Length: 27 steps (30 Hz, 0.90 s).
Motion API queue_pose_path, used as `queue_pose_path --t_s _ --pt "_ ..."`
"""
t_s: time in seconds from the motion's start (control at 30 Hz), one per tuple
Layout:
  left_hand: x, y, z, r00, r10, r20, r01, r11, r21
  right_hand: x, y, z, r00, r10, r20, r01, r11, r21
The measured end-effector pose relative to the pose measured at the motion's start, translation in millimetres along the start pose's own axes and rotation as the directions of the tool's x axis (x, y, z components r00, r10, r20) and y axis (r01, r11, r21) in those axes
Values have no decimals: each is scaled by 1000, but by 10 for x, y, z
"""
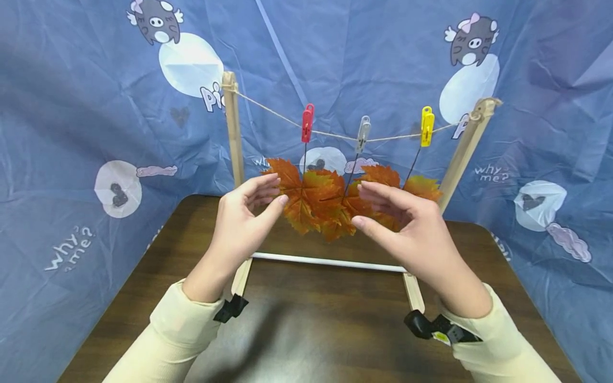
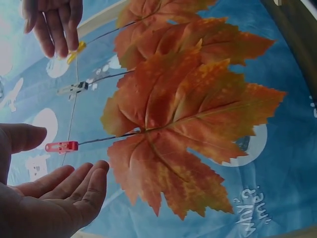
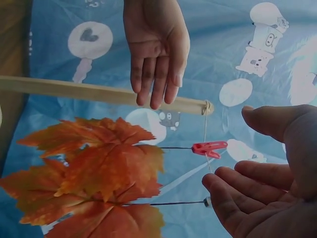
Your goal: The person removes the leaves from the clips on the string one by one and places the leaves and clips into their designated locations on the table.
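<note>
Three orange-red artificial maple leaves (image 1: 308, 197) hang by dark stems from a string (image 1: 278, 114). A red clothespin (image 1: 307, 123), a grey clothespin (image 1: 363, 134) and a yellow clothespin (image 1: 427, 126) clip the stems to it. My left hand (image 1: 239, 223) is raised at the left of the leaves, fingers relaxed and holding nothing. Opposite it, my right hand (image 1: 416, 229) hovers before the right-hand leaves, its thumb apart from the fingers and its palm bare. In the head view, that hand partly hides the leaf under the yellow clothespin.
The string spans two wooden posts (image 1: 233, 135) with wooden feet (image 1: 414, 291), joined low down by a white rod (image 1: 330, 261). This frame stands on a dark brown wooden table (image 1: 306, 324). Behind hangs a blue cloth (image 1: 383, 48) with cartoon pigs.
</note>
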<state>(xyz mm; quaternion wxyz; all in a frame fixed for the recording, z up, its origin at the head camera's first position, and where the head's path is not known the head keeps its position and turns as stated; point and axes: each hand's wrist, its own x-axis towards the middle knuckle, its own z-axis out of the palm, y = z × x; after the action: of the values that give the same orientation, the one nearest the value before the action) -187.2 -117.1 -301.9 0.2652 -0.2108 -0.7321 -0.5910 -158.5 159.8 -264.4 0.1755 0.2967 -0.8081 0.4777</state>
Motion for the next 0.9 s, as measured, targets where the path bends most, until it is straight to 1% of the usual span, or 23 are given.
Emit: queue_pose_path --t_s 0.1,0.23,0.37,0.53,0.77,0.9 --pt "74 24 12 1000 1 5 -1 1000 -12 68 -37 -6 1000 -2 1 2 1000 22" --pt "158 53 28 1000 -22 6 22 999 -29 168 -79 -16 1000 -11 -10 11 999 46" --pt "234 71 36 999 -41 -4 41 999 -33 287 -130 -28 999 -35 -12 35 999 18" --pt "335 70 59 999 -42 1 42 999 -18 419 -205 -41 998 -55 1 55 998 15" --pt "451 82 67 999 -33 -8 33 998 49 575 -311 -23 996 -89 6 89 996 3" --pt "506 83 59 999 -37 -12 38 997 66 686 -379 -25 996 -85 9 85 996 -14"
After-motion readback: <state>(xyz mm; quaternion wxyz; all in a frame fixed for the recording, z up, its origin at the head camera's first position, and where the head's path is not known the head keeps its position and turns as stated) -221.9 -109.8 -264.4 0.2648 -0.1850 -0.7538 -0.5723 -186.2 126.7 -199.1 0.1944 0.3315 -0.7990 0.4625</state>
